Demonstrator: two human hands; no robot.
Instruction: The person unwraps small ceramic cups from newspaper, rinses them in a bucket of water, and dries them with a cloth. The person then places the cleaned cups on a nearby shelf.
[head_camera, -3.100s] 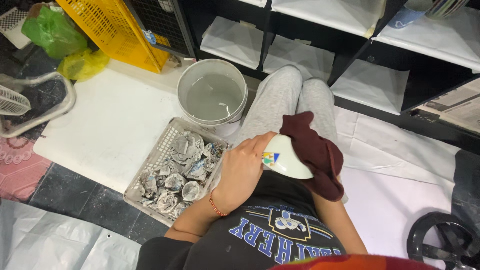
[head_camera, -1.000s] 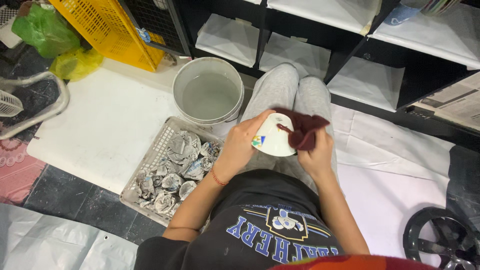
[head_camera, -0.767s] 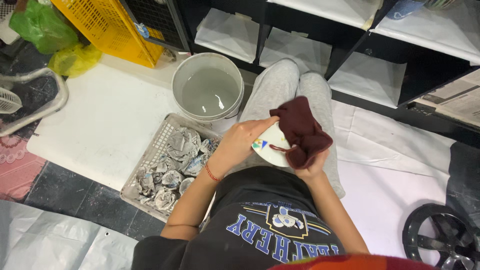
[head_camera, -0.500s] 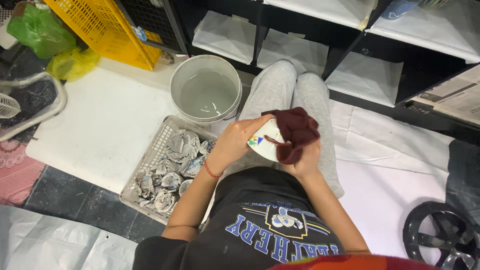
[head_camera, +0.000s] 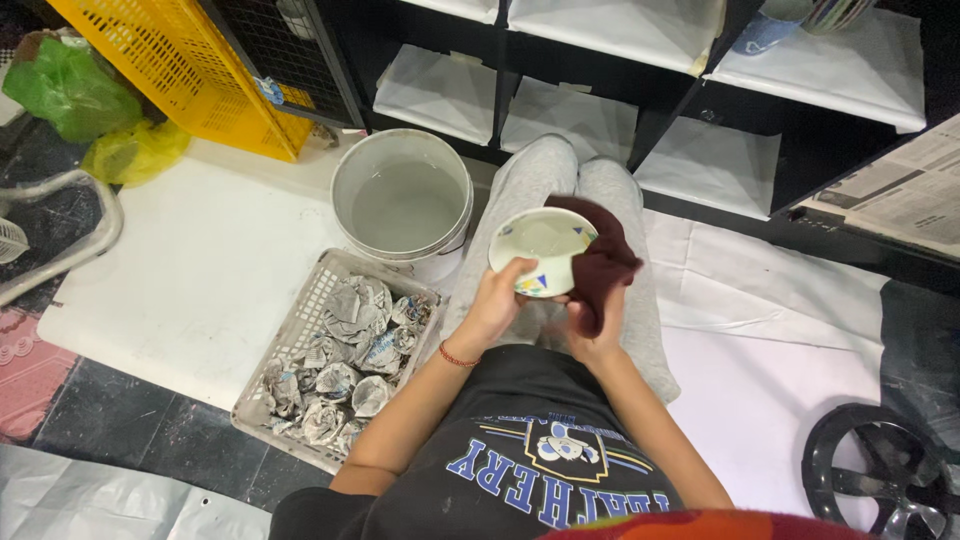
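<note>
left hand (head_camera: 497, 300) fingers curled, gripping bowl (head_camera: 540, 250) rim, tilting it steady over lap. right hand (head_camera: 592, 330) fingers bunched, pinching dark red cloth (head_camera: 605, 262) against bowl side. bucket (head_camera: 402, 200), basket (head_camera: 290, 345) beside left knee.

Looking like a storeroom or back room of a shop handling ceramics, with unpacking and cleaning going on at floor level. Showing it: black shelving (head_camera: 640, 130) lined with white paper beyond the held bowl (head_camera: 540, 250); a grey basket (head_camera: 300, 340) of crumpled newspaper wrappings lying left of the hands; a white bucket of water (head_camera: 402, 200) standing just beyond that; a yellow plastic crate (head_camera: 170, 70) leaning further left; white sheeting (head_camera: 760, 380) covering the dark tiled floor.
</note>
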